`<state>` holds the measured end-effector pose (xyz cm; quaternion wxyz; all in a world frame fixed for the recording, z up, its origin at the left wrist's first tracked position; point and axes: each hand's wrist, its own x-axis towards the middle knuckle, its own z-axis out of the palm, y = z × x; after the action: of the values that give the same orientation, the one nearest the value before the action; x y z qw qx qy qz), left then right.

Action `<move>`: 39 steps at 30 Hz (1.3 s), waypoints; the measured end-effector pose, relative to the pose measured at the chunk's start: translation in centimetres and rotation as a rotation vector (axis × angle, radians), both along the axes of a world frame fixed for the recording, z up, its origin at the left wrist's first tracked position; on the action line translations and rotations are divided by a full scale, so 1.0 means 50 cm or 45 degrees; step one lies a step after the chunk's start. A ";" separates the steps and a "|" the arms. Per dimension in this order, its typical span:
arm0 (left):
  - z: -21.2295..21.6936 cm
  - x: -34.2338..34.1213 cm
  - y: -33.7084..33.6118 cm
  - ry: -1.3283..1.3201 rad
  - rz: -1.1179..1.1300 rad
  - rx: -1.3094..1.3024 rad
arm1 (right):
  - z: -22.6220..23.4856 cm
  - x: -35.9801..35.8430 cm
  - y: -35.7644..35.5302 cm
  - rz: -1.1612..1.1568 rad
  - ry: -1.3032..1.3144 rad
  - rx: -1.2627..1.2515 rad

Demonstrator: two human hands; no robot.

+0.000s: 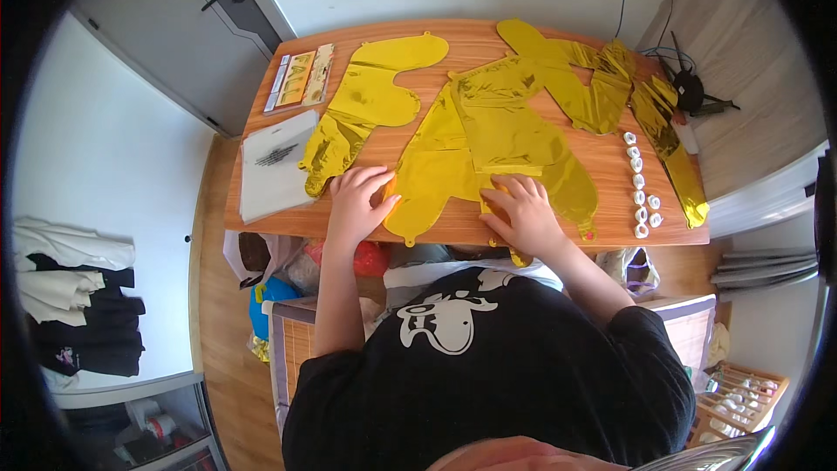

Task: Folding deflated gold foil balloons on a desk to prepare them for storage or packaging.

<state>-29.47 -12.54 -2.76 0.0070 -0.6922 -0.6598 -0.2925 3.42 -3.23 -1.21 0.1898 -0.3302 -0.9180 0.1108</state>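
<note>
A large gold foil balloon (436, 176), uninflated and creased, lies in the middle of the wooden table. My left hand (356, 209) rests at the lower left edge of this foil, its fingers stretched out and the thumb apart. Across from it, my right hand (527, 216) lies over the foil's lower right part near the front edge, thumb and fingers spread. Orange reflections show in the foil beside both hands. Another gold foil balloon (377, 87), curved in shape, lies to the left, and one more flat gold foil balloon (575, 78) sits at the back right.
Clear plastic bags (277, 166) and a picture card pack (301, 77) lie on the left. White ribbon rolls (639, 181) line the right, beside a gold foil strip (671, 153) and a black cabled device (689, 87). Below the table's front (628, 234) are bags (353, 259).
</note>
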 end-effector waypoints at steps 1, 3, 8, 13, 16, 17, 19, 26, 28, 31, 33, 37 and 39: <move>0.000 -0.001 0.000 0.000 0.005 -0.001 | -0.007 -0.004 0.001 0.016 0.024 0.034; 0.000 -0.001 -0.002 0.002 0.010 0.000 | -0.011 -0.010 0.000 0.033 0.051 0.068; 0.001 -0.002 -0.002 -0.025 0.001 0.000 | -0.007 -0.027 -0.007 0.051 0.024 -0.007; 0.004 -0.003 -0.003 -0.051 0.006 0.006 | -0.013 -0.052 -0.010 0.041 0.015 0.020; 0.000 -0.007 -0.003 -0.039 -0.006 0.016 | -0.011 -0.064 -0.011 0.061 0.003 0.018; 0.000 -0.008 -0.003 -0.033 -0.006 0.015 | -0.010 -0.066 -0.010 0.077 -0.002 0.014; -0.002 -0.009 -0.003 -0.039 -0.006 0.015 | -0.010 -0.068 -0.007 0.085 -0.002 0.027; 0.005 -0.007 0.001 -0.054 -0.020 0.019 | -0.006 -0.065 -0.002 0.083 0.003 0.038; 0.003 -0.005 0.009 -0.092 -0.039 0.028 | 0.007 -0.056 -0.006 0.050 0.046 0.000; 0.001 -0.014 0.016 -0.190 -0.085 0.054 | 0.055 0.001 0.005 -0.050 0.124 0.040; -0.001 -0.022 0.012 -0.331 -0.080 0.036 | 0.051 0.087 0.048 -0.154 0.222 0.202; 0.029 -0.009 0.020 -0.363 -0.136 -0.008 | 0.052 0.425 0.184 -0.913 0.247 0.245; 0.071 0.036 0.061 -0.399 -0.249 -0.015 | 0.013 0.653 0.220 -1.121 0.127 0.378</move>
<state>-27.66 -9.50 0.80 -0.1284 -0.6989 -0.5842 -0.3920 36.07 7.78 -0.58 0.3079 -0.6519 -0.6861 -0.0972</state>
